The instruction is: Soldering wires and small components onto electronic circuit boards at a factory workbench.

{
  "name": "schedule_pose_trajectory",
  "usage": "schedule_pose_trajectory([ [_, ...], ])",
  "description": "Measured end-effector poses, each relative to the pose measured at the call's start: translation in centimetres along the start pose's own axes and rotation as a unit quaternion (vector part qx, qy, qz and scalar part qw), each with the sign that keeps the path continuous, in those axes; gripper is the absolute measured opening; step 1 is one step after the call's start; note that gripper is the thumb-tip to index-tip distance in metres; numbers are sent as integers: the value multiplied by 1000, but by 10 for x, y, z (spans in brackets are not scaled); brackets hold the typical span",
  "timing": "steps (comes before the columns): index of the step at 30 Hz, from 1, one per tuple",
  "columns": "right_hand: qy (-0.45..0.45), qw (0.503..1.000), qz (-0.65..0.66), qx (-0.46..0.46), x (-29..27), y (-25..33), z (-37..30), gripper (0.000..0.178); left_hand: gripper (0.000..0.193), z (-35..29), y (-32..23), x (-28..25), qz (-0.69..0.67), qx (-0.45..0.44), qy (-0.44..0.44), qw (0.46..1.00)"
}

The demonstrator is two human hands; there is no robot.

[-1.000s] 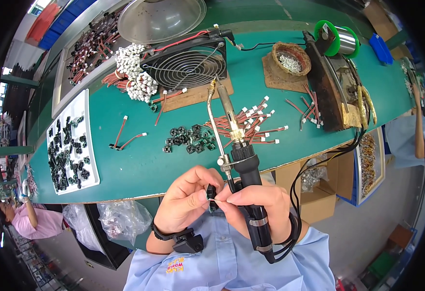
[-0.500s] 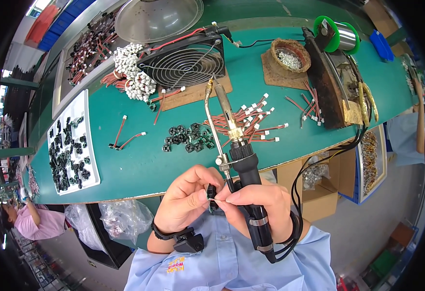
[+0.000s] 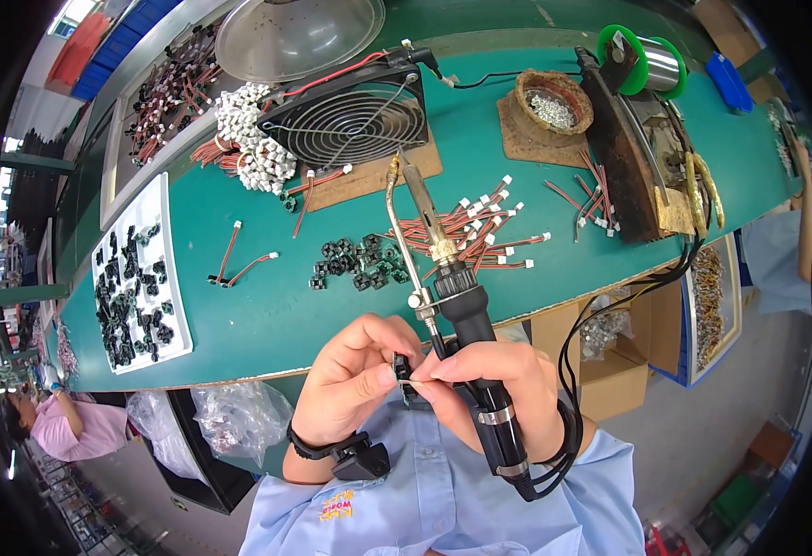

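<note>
My right hand (image 3: 503, 385) grips the black handle of a soldering iron (image 3: 457, 292), its tip pointing away over the green bench (image 3: 267, 306). My left hand (image 3: 355, 375) pinches a small black part (image 3: 404, 369) between thumb and forefinger, held against my right fingertips close to my chest. On the bench just beyond lie a pile of small black parts (image 3: 355, 261) and a bundle of red wires with white connectors (image 3: 480, 232).
A black fan (image 3: 350, 116) stands at the back on a board. A white tray (image 3: 137, 278) of black parts lies left. A solder spool (image 3: 642, 60), a bowl (image 3: 554, 102) and an iron stand (image 3: 624, 148) sit right. Another person (image 3: 63, 426) is at lower left.
Both hands stay together at my chest with the iron and part. The view has shifted slightly; nothing on the bench has moved.
</note>
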State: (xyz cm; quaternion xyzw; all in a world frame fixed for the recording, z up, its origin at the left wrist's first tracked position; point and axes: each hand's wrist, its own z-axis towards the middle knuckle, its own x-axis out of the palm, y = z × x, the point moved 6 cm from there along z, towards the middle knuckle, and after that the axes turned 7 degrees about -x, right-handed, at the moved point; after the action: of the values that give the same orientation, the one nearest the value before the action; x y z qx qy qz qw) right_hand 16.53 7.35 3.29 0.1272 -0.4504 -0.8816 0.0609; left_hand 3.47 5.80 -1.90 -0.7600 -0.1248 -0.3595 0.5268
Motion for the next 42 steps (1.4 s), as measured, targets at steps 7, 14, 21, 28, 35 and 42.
schedule_pose_trajectory([
  [7, 1, 1000, 5, 18, -2, 0, 1, 38, 19, 0, 1, -1, 4, 4, 6, 1000],
  [14, 6, 1000, -3, 15, -2, 1, 3, 39, 19, -2, -2, -1, 14, 9, 0, 1000],
  [21, 3, 1000, -1, 29, -4, 0, 4, 40, 18, 0, -3, 0, 12, 3, 8, 1000],
  [28, 6, 999, -12, 39, -5, 2, 6, 38, 18, -1, -4, 0, 20, 5, 6, 1000],
  [35, 2, 999, 35, 39, -6, -2, 4, 38, 17, -1, -4, -2, 28, -3, 6, 1000],
  [42, 10, 997, 69, 34, -6, -3, 0, 41, 18, -1, 0, -1, -4, -27, 10, 1000],
])
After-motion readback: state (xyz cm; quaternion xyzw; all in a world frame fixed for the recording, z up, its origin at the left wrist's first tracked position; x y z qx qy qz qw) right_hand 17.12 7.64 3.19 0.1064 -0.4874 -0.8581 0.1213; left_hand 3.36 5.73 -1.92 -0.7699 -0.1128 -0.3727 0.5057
